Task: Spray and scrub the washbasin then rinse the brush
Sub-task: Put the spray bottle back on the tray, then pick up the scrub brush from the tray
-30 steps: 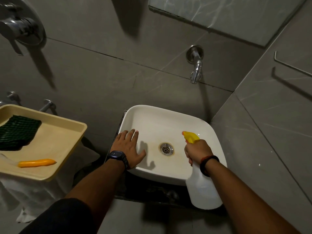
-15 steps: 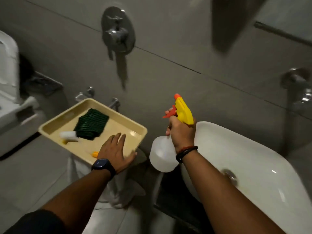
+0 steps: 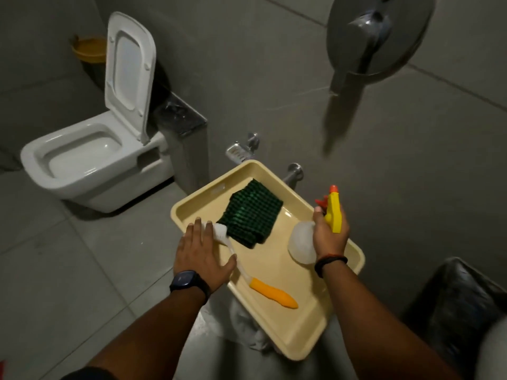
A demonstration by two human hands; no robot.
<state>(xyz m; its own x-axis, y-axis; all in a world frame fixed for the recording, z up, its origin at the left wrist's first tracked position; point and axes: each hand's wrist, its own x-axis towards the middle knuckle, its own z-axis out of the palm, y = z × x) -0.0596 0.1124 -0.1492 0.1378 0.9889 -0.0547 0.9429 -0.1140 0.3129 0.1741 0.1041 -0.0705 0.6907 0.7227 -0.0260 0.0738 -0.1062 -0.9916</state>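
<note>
Brush (image 3: 248, 272): lies in the cream tray (image 3: 285, 344), long axis diagonal, white bristle head toward the upper left, orange handle toward the lower right; thin white neck between. Bristle head touches the folded green cloth (image 3: 252, 213) in the tray's far half. Spray bottle (image 3: 301, 244): held over the tray's right side, translucent body low, yellow head with orange nozzle and trigger pointing up and away. Room: grey tiled floor and walls; white toilet (image 3: 90, 163) with raised lid at upper left; chrome wall mixer (image 3: 375, 34) at upper right; two chrome taps just behind the tray. Tray sits on a stand draped in white cloth. Left hand (image 3: 201, 255): palm down, fingers spread flat over the brush neck, grip released; dark watch on wrist. Right hand (image 3: 329, 234): grip clenched round the spray bottle's neck; band on wrist.
</note>
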